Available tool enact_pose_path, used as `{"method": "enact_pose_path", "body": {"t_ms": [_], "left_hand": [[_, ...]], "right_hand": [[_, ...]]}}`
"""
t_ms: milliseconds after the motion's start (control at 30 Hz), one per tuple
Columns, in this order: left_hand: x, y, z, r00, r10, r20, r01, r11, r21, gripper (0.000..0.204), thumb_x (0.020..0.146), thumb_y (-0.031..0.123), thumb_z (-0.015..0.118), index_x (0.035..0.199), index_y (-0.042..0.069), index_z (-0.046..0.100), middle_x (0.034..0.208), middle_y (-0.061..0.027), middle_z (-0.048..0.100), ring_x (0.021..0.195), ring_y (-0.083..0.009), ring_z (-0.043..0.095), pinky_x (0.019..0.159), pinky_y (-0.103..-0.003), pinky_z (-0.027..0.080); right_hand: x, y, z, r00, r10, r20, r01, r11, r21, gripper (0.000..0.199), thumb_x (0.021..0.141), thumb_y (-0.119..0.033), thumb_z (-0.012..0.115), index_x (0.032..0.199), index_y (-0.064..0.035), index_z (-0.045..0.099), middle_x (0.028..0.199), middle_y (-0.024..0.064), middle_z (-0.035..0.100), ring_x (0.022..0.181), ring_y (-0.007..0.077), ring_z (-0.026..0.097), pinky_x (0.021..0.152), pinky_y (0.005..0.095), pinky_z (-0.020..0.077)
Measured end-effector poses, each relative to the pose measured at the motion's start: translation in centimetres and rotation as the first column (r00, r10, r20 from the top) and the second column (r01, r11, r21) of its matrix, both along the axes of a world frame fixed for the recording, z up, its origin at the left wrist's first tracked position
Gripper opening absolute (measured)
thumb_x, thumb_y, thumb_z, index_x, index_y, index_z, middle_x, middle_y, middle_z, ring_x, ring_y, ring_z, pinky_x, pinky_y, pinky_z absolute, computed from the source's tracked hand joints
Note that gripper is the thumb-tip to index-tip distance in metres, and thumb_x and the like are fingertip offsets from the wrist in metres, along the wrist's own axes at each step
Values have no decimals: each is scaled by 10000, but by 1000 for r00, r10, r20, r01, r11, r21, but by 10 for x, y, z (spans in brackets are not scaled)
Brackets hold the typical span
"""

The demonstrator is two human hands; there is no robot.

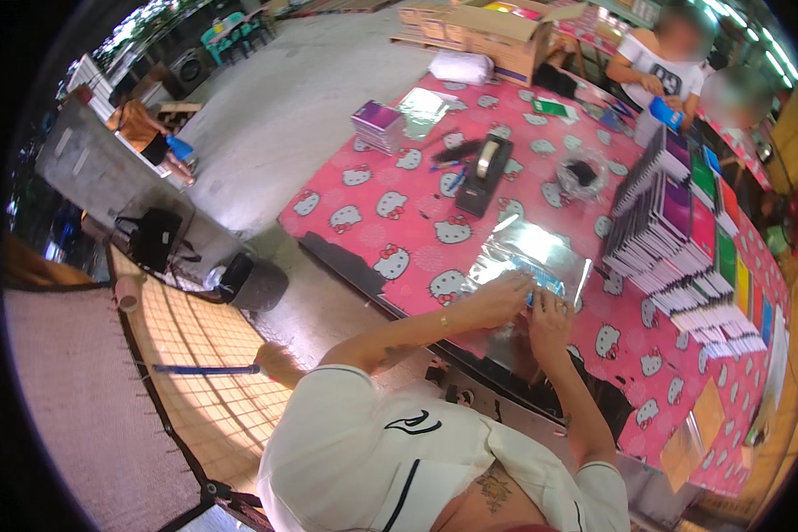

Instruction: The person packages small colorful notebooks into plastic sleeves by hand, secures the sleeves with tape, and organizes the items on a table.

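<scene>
Close to the table's near edge, a clear, shiny plastic bag lies with something light blue in or under it. My left hand has its fingers closed on the near part of the plastic, beside the blue piece. Just to its right, my right hand pinches the same plastic, its fingertips almost meeting the left hand's. Glare on the film and my own fingers hide what the blue thing is exactly. Beyond the bag stands a black tape dispenser with a tape roll.
Tall stacks of colored notebooks fill the table's right side. Purple notebooks and clear plastic sheets lie at the far left. Pens and a plastic-wrapped roll sit nearby. A co-worker handles a blue packet across the table.
</scene>
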State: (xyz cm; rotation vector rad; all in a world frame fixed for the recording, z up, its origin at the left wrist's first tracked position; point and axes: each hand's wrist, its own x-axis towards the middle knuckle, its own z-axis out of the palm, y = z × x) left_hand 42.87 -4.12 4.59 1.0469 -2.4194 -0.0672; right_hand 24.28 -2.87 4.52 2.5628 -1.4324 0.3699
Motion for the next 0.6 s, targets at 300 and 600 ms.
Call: {"method": "enact_pose_path", "body": {"t_ms": [300,600], "left_hand": [[126,-110,22,513,692,-507,-516,721,462,340,857,261,729,1072,7,662,1026,-140,676,899,-249,645,772,-368,522],[141,-135,-18,105,693,-713,233,680,695,128,870,159,681,964,71,685,805,0,632,656,-97,557,580,-277,485]], "right_hand": [[-1,5,2,998,1,61,0,1000,-16,513,849,-361,634,1237,-27,602,1190,77,616,1106,217,573,955,418,371],[1,10,6,993,-24,118,28,999,-27,472,823,-317,682,1208,-53,616,1160,71,626,1142,216,576,919,415,387]]}}
